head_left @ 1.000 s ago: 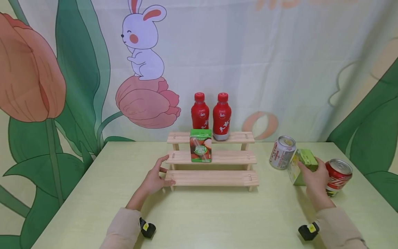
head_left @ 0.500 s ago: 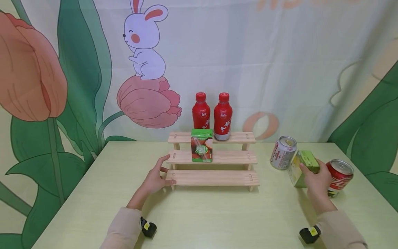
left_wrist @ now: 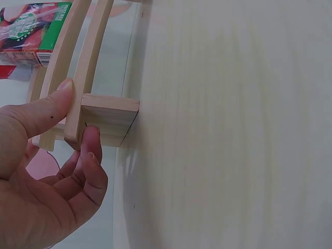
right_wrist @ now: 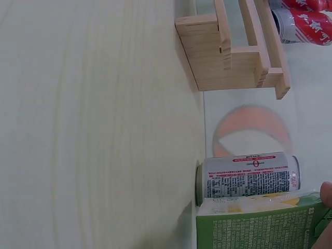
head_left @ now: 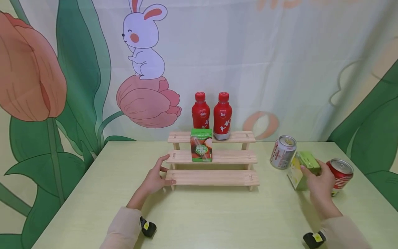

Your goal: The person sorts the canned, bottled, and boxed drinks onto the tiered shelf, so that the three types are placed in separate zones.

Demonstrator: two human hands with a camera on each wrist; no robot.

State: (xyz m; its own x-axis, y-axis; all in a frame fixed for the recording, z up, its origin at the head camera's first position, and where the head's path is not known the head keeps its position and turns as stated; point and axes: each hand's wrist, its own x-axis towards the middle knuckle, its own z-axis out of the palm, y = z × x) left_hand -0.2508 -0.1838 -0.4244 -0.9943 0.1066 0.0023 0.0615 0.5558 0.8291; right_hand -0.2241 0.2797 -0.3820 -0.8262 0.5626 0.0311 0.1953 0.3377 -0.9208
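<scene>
My left hand [head_left: 155, 178] grips the left end of the lowest step of a three-tier wooden rack [head_left: 211, 177]. In the left wrist view its thumb lies on the step and a fingertip [left_wrist: 91, 136] is under it. My right hand [head_left: 321, 183] pinches a green drink carton [head_left: 297, 175] near its top, to the right of the rack. The carton is slightly tilted; whether its base touches the table I cannot tell. Close by stand a silver can [head_left: 282, 153] and, partly behind the hand, a red can [head_left: 342, 174].
Two red bottles [head_left: 222, 116] stand on the rack's top step. A red-and-green drink carton [head_left: 201, 145] is on the middle step, overlapping the left bottle in view. A printed curtain [head_left: 236, 52] hangs behind the table [head_left: 224, 214].
My right hand has shifted slightly toward me and to the right, bringing the green carton a little nearer and away from the silver can. My left hand keeps its place on the rack.
</scene>
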